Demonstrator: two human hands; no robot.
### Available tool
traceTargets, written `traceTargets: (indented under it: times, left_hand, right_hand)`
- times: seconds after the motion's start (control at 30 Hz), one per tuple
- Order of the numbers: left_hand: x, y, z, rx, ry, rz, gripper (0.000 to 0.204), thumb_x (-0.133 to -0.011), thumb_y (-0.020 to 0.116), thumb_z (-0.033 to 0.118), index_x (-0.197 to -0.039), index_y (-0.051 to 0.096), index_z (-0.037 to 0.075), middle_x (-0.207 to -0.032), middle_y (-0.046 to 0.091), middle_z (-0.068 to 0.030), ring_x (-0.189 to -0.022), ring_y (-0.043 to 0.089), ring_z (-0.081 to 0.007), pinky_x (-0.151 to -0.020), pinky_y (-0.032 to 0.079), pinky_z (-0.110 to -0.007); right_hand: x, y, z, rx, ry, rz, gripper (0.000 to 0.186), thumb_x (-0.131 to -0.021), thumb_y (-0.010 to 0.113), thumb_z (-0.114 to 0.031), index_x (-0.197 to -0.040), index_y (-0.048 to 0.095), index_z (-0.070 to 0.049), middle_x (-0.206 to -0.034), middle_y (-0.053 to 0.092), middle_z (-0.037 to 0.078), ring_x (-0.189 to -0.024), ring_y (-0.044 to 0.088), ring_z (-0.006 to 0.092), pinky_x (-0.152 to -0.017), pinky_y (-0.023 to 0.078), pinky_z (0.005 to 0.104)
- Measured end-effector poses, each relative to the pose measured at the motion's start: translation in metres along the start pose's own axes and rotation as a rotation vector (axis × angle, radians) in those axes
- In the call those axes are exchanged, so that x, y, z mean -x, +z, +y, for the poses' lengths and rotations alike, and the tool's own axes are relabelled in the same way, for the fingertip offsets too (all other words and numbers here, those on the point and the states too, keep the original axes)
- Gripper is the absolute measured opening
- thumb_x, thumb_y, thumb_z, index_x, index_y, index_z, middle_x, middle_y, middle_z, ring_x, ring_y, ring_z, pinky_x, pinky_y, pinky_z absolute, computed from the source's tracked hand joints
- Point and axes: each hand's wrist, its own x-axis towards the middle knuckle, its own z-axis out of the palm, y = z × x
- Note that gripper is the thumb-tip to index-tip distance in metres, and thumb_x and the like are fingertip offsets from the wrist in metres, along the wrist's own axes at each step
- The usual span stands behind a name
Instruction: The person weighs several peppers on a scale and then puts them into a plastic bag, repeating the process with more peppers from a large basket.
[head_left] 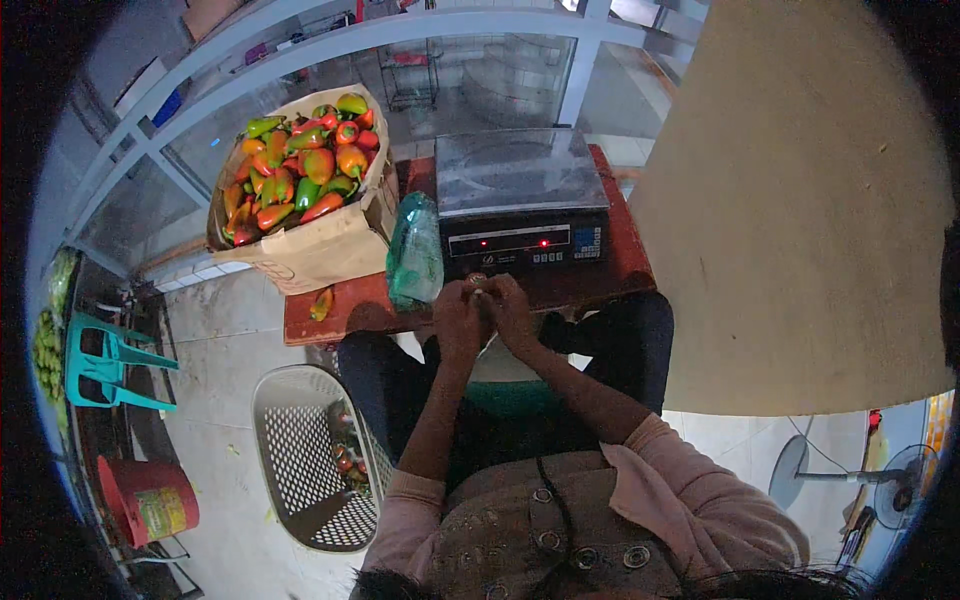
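Note:
My left hand [458,318] and my right hand [510,312] meet at the front edge of a red-brown table [345,322], fingers closed together. Something small and pale seems pinched between them, but the fingers hide what it is. Just beyond my hands stands a black digital scale [522,235] with a shiny flat top and lit red digits. Left of the scale, close to my left hand, lies a bundle of green translucent plastic bags [414,255]. A cardboard box [325,262] full of red, orange and green peppers [310,170] sits farther left. One loose pepper [321,304] rests in front of it.
On the floor at my left is a beige perforated basket [290,470] with a few peppers inside. Beyond it are a teal plastic chair [105,360] and a red bucket [150,500]. A wide beige pillar [810,220] rises at right, with a fan [903,487] behind.

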Motion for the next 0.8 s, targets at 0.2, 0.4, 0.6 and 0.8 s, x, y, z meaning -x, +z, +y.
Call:
traceTargets:
  times: [0.2, 0.4, 0.6, 0.8]
  left_hand:
    - [-0.001, 0.008, 0.005, -0.122, -0.117, -0.007, 0.010, -0.069, 0.049, 0.006, -0.074, 0.044, 0.000, -0.072, 0.047, -0.0151, -0.071, 0.047, -0.0324, -0.065, 0.035, -0.040]
    - [0.001, 0.022, -0.008, -0.095, 0.013, 0.096, 0.009, -0.069, 0.049, 0.005, -0.072, 0.041, 0.002, -0.067, 0.043, -0.0138, -0.066, 0.045, -0.0313, -0.060, 0.034, -0.040]
    - [0.000, 0.032, -0.013, 0.016, 0.101, 0.158, 0.007, -0.069, 0.048, 0.005, -0.072, 0.042, 0.003, -0.066, 0.043, -0.0120, -0.064, 0.044, -0.0295, -0.056, 0.035, -0.037]
    - [0.002, 0.029, -0.004, -0.110, 0.101, 0.094, 0.011, -0.072, 0.046, 0.008, -0.082, 0.043, 0.003, -0.076, 0.044, -0.0143, -0.070, 0.046, -0.0307, -0.059, 0.036, -0.039]
  right_hand:
    - [-0.006, -0.001, -0.012, -0.036, 0.156, -0.049, 0.014, -0.074, 0.051, -0.009, -0.082, 0.044, -0.001, -0.075, 0.047, 0.008, -0.073, 0.049, 0.0199, -0.067, 0.039, 0.0307]
    - [-0.011, -0.002, -0.003, -0.325, 0.284, 0.000, 0.010, -0.074, 0.049, -0.006, -0.082, 0.043, -0.004, -0.076, 0.048, 0.004, -0.077, 0.048, 0.0143, -0.070, 0.039, 0.0275]
    - [-0.021, -0.024, 0.012, -0.702, 0.627, -0.336, 0.013, -0.070, 0.053, -0.005, -0.080, 0.046, -0.007, -0.079, 0.049, 0.000, -0.077, 0.047, 0.0133, -0.073, 0.037, 0.0270]
    - [-0.021, -0.024, 0.022, -0.623, 0.517, -0.260, 0.011, -0.070, 0.053, -0.009, -0.079, 0.047, -0.007, -0.078, 0.048, 0.000, -0.072, 0.048, 0.0117, -0.068, 0.040, 0.0255]
